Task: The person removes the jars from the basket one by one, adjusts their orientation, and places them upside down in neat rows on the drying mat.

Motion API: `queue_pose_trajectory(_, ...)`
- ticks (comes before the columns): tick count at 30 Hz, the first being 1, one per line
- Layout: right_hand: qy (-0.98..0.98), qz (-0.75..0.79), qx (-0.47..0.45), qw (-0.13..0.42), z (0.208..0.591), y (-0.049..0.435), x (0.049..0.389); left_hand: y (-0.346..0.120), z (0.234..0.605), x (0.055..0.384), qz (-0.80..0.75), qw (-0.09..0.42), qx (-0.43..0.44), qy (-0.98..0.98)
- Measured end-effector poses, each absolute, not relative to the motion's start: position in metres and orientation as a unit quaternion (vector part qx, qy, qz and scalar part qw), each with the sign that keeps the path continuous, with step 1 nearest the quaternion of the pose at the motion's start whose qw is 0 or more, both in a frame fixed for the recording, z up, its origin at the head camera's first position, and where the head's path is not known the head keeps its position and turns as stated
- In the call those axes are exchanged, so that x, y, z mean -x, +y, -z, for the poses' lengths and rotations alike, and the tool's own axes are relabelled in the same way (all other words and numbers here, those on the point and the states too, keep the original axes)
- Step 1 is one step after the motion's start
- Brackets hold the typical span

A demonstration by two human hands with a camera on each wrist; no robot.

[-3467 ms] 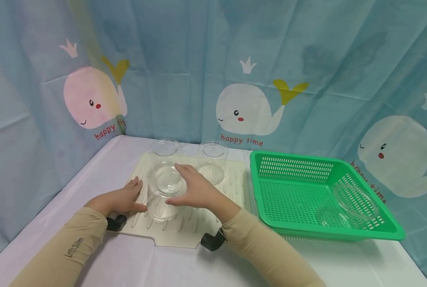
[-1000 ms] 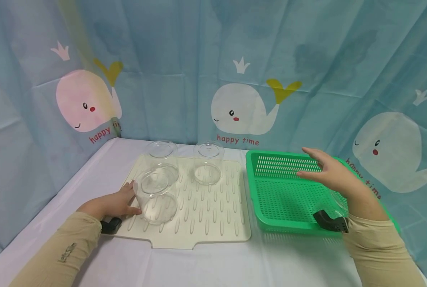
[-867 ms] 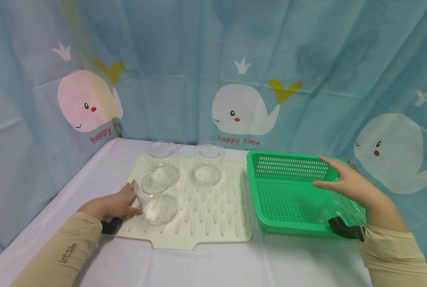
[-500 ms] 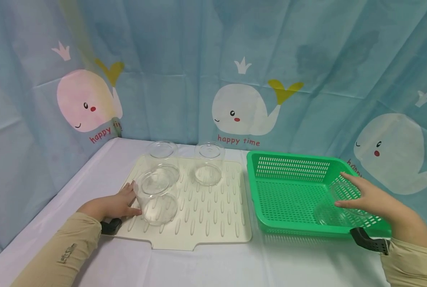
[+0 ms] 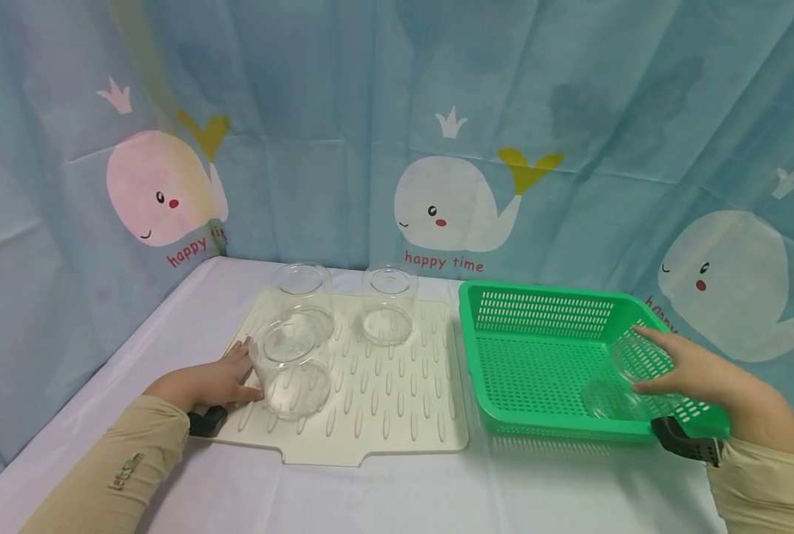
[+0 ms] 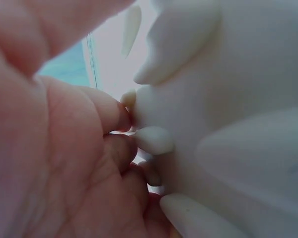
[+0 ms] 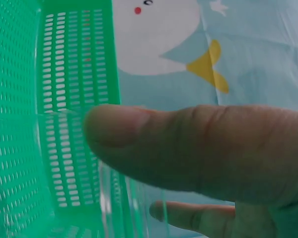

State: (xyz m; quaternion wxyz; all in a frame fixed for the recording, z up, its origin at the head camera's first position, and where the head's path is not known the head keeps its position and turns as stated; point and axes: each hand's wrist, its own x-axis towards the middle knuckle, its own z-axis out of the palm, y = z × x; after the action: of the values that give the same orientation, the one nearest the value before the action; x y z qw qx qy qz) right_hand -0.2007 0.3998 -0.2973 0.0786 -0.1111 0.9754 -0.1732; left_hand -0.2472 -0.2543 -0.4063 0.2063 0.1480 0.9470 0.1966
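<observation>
My left hand (image 5: 213,382) rests on the left edge of a cream ribbed drying mat (image 5: 370,415), fingers spread. Its fingertips lie beside a clear plastic cup (image 5: 293,371); whether they touch it I cannot tell. Further back on the mat stand two more clear cups, one at left (image 5: 302,297) and one at right (image 5: 389,304). Over the right end of the green basket, my right hand (image 5: 707,378) holds a clear cup (image 5: 614,397) that lies tilted inside. In the right wrist view the thumb (image 7: 119,126) presses the near side, with a fingertip showing beyond the clear wall.
The green slotted basket (image 5: 537,426) stands right of the mat on a white-covered table (image 5: 397,493). A blue curtain (image 5: 330,185) with printed whales hangs behind and along both sides.
My right hand has left the mat's front-left cup, swung right and lowered to the cup in the basket, its fingers drawing slightly closer together lately. The left hand has stayed on the mat.
</observation>
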Motion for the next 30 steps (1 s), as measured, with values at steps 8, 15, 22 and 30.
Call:
queue_pose_trajectory(8,0.972,0.164,0.143,0.086,0.292,0.376,0.209,-0.253,0.407,0.247,-0.201,0.207,-0.147,0.946)
queue_pose_trajectory(15,0.964,0.182,0.175,0.09,0.29,0.353,0.216,-0.254,0.406,0.246,-0.202,0.205,-0.154,0.945)
queue_pose_trajectory(22,0.949,0.209,0.209,0.108,0.29,0.328,0.223,-0.255,0.408,0.248,-0.203,0.202,-0.16,0.945)
queue_pose_trajectory(30,0.943,0.189,0.248,0.116,0.29,0.302,0.233,-0.255,0.407,0.249,-0.2,0.204,-0.152,0.946)
